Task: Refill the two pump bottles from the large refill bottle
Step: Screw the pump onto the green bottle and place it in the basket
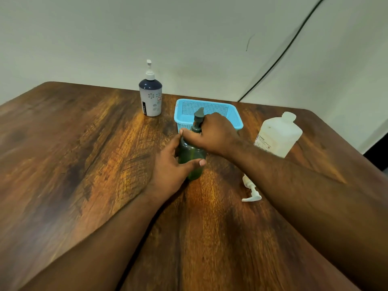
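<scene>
Two hands are on the green pump bottle [192,156], which stands upright near the middle of the wooden table [84,164]. My left hand [170,171] wraps around its body, thumb across the front and fingers behind, holding it steady. My right hand [212,137] is closed over the neck, gripping the dark pump head [198,118] at its collar, with the nozzle poking up above my knuckles. Just behind the bottle I see a light blue basket [231,114], its near wall partly hidden by my right hand. Further back and to the left, the second pump bottle [150,95], white with a dark blue shoulder and a white pump, stands upright near the wall. On the right, the large refill bottle [277,137], translucent white with a label, stands near the table's edge; I cannot tell whether it is capped. A loose white pump [251,191] lies on its side on the table, beside my right forearm.
</scene>
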Tool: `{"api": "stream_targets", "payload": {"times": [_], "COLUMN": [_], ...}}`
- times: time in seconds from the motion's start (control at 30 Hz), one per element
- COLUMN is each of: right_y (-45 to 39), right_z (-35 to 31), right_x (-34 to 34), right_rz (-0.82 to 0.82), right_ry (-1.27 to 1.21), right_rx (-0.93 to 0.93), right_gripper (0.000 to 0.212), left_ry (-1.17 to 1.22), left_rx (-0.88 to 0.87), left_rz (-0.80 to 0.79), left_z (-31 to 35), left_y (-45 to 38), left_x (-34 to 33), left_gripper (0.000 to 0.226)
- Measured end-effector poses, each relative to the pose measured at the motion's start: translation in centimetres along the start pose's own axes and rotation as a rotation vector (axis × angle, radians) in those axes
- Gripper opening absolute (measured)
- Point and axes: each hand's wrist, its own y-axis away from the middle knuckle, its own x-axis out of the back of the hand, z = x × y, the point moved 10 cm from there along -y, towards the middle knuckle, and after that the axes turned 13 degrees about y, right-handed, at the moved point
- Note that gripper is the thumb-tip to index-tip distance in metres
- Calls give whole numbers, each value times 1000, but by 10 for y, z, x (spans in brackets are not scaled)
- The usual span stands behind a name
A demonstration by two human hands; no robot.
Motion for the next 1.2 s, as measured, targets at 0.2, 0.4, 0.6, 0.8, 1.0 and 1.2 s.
{"api": "stream_targets", "payload": {"times": [0.2,0.4,0.6,0.8,1.0,1.2], "right_y": [14,22,25,9,-26,-60], "right_z": [5,6,31,63,87,108], "right_x": [7,6,17,57,100,103], "right_rz": [79,-1,-131,-166,-78,26], "right_ry": [144,46,-153,-254,-254,-268], "right_rx": [-254,-333,-363,-435,-447,-486], "right_gripper": [42,48,53,32,32,31], "left_ry": [-261,-192,-570,-1056,-1180,-1165], "left_rx": [-119,-72,161,318,256,293], "left_rz": [276,161,-263,-496,-682,-778], "left_z": [13,11,6,-10,-10,-24], "left_y": [21,22,3,-18,-51,-71], "left_x": [-4,-12,-7,-30,-76,-96], "left_gripper": [78,97,121,110,108,102]}}
